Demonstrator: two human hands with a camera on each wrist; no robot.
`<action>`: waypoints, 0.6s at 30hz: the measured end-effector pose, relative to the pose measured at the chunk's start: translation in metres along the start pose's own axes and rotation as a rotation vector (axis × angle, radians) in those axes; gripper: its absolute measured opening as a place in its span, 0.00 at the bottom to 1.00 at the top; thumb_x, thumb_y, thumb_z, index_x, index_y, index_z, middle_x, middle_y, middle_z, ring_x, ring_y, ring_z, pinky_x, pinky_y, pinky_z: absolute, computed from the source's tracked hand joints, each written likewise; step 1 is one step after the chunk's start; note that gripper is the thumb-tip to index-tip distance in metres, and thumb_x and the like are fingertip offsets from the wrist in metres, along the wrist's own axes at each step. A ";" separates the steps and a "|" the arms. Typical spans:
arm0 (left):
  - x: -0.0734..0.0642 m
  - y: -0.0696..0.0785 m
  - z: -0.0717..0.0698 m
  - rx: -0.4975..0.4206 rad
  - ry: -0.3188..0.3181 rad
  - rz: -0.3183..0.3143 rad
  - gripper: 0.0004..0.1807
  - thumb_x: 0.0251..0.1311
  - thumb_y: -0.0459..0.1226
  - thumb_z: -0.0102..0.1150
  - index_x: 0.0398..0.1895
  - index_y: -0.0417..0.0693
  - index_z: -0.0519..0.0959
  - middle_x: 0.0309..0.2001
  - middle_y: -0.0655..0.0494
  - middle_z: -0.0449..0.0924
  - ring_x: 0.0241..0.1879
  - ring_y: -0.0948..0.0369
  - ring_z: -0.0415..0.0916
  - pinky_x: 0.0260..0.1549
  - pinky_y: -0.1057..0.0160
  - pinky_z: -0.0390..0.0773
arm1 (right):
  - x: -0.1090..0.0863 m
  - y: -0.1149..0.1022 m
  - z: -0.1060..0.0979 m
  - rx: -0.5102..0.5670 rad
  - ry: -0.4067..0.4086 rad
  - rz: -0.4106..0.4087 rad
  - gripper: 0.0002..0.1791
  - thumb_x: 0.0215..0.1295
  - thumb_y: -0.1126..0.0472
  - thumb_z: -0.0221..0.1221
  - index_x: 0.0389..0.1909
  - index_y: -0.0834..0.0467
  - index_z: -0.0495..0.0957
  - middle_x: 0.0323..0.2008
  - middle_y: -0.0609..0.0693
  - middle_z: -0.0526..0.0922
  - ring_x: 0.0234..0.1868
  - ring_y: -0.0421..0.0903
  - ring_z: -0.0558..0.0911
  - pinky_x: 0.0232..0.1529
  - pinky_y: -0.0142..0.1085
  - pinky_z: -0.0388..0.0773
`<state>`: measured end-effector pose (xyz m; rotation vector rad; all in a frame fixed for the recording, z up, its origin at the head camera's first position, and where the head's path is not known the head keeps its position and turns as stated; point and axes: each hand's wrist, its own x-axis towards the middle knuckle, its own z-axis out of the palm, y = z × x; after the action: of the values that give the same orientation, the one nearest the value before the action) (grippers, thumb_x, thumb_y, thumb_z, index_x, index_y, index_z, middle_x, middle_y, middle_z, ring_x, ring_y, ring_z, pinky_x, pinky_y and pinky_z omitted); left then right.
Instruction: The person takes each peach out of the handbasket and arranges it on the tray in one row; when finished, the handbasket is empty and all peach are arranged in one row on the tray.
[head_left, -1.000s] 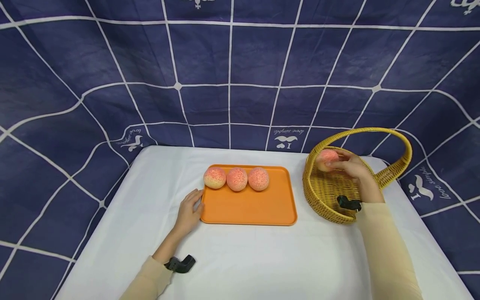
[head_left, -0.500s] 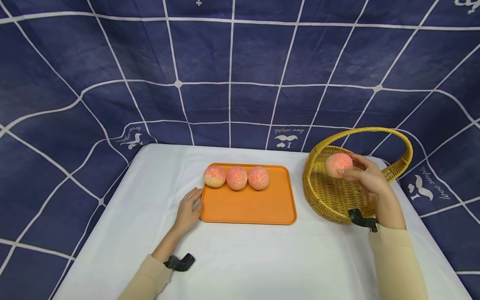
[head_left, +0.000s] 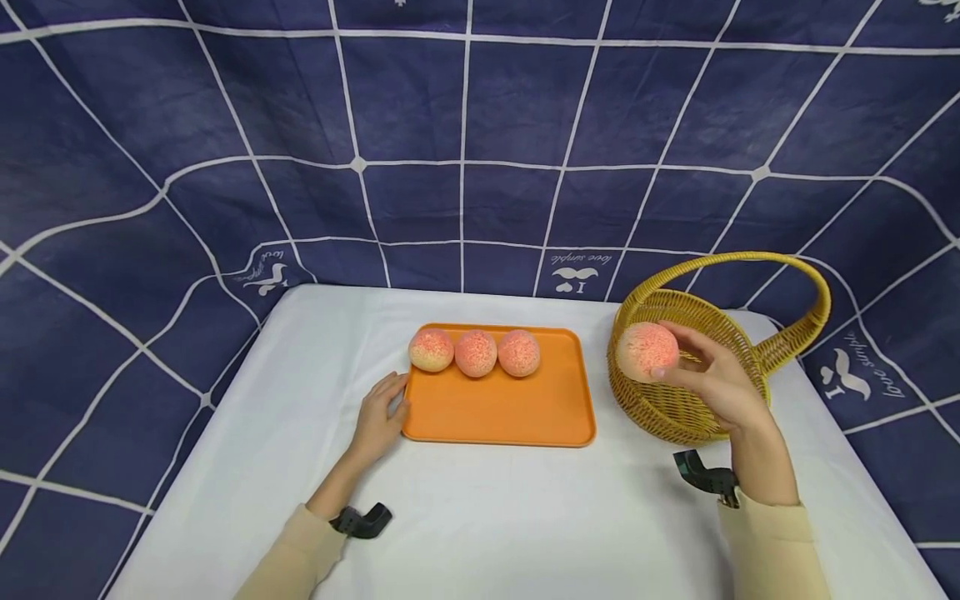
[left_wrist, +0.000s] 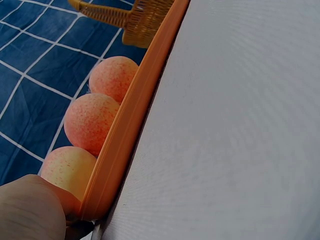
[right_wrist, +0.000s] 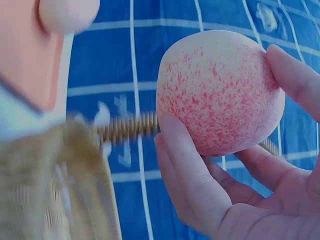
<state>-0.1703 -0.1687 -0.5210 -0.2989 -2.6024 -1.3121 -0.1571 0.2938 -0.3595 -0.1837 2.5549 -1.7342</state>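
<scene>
My right hand (head_left: 720, 379) pinches a peach (head_left: 648, 352) between thumb and fingers. It holds the fruit over the left part of a woven basket (head_left: 667, 417). In the right wrist view the same peach (right_wrist: 220, 92) shows pink speckles on pale skin. An orange tray (head_left: 495, 412) lies to the left, with three peaches in a row at its back left: a left one (head_left: 431, 350), a middle one (head_left: 476, 353) and a right one (head_left: 519, 353). My left hand (head_left: 378, 421) rests at the tray's left edge, relaxed fingers touching the rim.
The basket's tall handle (head_left: 738, 257) arches over its back and right side. White cloth (head_left: 525, 517) covers the table. A dark blue curtain (head_left: 502, 100) with white grid lines hangs behind and along the sides.
My right hand has drawn the peach up and toward the front from the basket's back, first to the right, then back left. The left hand and the tray have stayed in place.
</scene>
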 end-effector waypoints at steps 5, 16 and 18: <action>0.001 0.001 -0.002 -0.005 -0.001 -0.002 0.25 0.62 0.26 0.56 0.63 0.29 0.70 0.65 0.33 0.70 0.70 0.39 0.60 0.70 0.38 0.56 | 0.008 -0.008 0.030 0.058 -0.062 -0.025 0.39 0.57 0.69 0.66 0.70 0.61 0.64 0.55 0.42 0.72 0.48 0.34 0.81 0.45 0.27 0.82; 0.000 0.000 0.001 -0.007 0.013 -0.003 0.25 0.61 0.26 0.56 0.63 0.29 0.71 0.64 0.32 0.70 0.69 0.38 0.61 0.68 0.36 0.57 | 0.038 0.003 0.083 0.148 -0.100 0.056 0.41 0.54 0.72 0.65 0.71 0.62 0.62 0.65 0.63 0.66 0.42 0.41 0.80 0.42 0.28 0.80; -0.001 0.000 0.000 -0.011 0.011 -0.004 0.25 0.62 0.26 0.55 0.63 0.29 0.71 0.64 0.32 0.70 0.69 0.38 0.61 0.69 0.37 0.57 | 0.043 0.007 0.088 0.157 -0.091 0.076 0.41 0.54 0.72 0.65 0.71 0.61 0.62 0.66 0.64 0.65 0.41 0.42 0.80 0.42 0.28 0.80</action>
<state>-0.1696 -0.1684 -0.5209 -0.2880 -2.5890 -1.3260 -0.1905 0.2096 -0.3976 -0.1529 2.3195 -1.8437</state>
